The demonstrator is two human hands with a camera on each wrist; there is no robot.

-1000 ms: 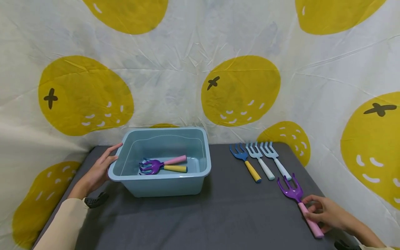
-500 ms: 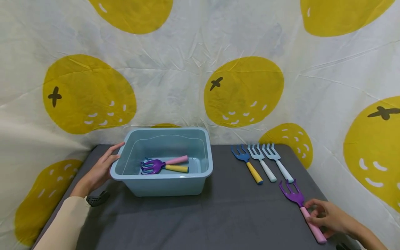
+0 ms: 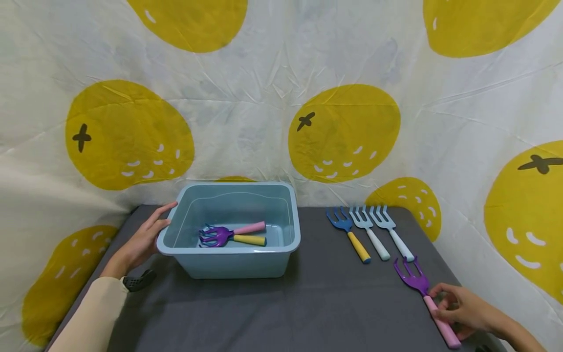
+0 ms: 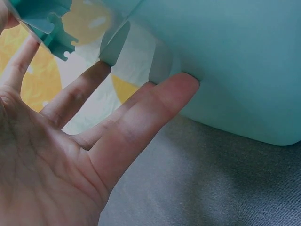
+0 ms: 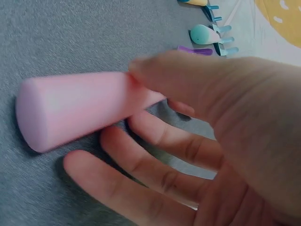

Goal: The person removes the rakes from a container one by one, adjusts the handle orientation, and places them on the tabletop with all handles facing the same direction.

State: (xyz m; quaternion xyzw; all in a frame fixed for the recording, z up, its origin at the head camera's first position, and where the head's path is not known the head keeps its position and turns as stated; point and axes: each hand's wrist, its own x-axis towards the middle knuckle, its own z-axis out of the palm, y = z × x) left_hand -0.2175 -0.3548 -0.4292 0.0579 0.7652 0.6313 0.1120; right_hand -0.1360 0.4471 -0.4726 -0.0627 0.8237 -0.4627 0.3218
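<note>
In the head view my left hand (image 3: 140,247) touches the left rim of a light-blue plastic bin (image 3: 237,264). Its fingers are straight and spread against the bin wall in the left wrist view. At the near right, my right hand (image 3: 466,310) pinches the pink handle of a purple hand fork (image 3: 413,281) between thumb and fingers. That fork lies on the grey cloth, tines pointing away from me. Beyond it are a blue fork with a yellow handle (image 3: 359,248) and two pale-blue forks, one (image 3: 377,243) beside the other (image 3: 399,244).
Inside the bin, a purple-headed garden tool (image 3: 217,236) with a pink handle overlaps a blue-tined one with a yellow handle (image 3: 249,240). Behind the grey-covered table (image 3: 281,318) hangs a white curtain (image 3: 246,127) with yellow fruit prints, also closing both sides.
The purple hand fork and my right hand have slid slightly toward me, away from the pale-blue forks. My left hand stays on the bin. The head view has shifted a little.
</note>
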